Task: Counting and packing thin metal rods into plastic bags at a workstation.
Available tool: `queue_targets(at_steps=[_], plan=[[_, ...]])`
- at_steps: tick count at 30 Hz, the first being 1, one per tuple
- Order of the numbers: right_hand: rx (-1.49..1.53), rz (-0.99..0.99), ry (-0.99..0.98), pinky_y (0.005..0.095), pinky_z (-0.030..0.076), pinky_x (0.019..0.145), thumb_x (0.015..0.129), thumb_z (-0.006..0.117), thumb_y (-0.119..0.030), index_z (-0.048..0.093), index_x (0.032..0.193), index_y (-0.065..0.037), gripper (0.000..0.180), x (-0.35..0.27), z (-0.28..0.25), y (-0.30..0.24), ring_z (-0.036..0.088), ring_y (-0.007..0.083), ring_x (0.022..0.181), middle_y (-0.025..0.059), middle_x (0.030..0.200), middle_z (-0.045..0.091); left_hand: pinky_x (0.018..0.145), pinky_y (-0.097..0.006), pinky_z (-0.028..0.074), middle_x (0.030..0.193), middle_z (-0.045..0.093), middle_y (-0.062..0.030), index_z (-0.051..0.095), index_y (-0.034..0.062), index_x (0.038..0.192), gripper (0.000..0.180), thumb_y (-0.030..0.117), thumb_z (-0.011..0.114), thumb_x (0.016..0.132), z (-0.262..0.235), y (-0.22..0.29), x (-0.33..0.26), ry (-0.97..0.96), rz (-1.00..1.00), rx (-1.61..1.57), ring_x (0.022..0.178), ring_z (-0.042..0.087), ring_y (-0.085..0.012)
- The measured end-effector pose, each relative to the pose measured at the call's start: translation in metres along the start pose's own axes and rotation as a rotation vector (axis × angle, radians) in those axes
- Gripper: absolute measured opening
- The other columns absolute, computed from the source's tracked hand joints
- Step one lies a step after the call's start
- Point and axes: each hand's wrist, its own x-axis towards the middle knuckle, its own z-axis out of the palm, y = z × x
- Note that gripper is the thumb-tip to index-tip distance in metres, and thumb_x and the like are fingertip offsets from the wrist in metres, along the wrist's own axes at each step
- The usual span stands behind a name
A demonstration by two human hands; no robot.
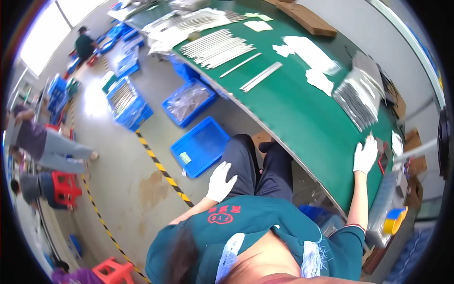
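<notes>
My left hand, in a white glove, rests on my left thigh in dark trousers, fingers spread and holding nothing. My right hand, also gloved, lies flat on the near edge of the green table with nothing in it. Just beyond it lies a fanned stack of thin silvery strips. More long metal strips are laid in rows at the table's far end, and two loose ones lie in the middle. White paper sheets are spread between them.
Blue plastic crates stand on the floor left of my legs, one holding clear bags. A yellow-black tape line crosses the floor. Other people sit at the left near red stools. A yellow-blue tape roll sits by my right arm.
</notes>
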Motion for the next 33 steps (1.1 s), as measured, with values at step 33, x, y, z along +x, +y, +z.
queue_targets(at_steps=[33], plan=[[0.645, -0.420, -0.256, 0.0411, 0.029, 0.107, 0.080, 0.060, -0.039, 0.053, 0.123, -0.003, 0.057, 0.017, -0.052, -0.179, 0.042, 0.0322, 0.124, 0.0158, 0.129, 0.050, 0.071, -0.041, 0.050, 0.097, 0.062, -0.0098, 0.059, 0.0111, 0.104, 0.024, 0.026, 0.050, 0.086, -0.029, 0.157, 0.245, -0.263, 0.639, 0.252, 0.080, 0.061, -0.0308]])
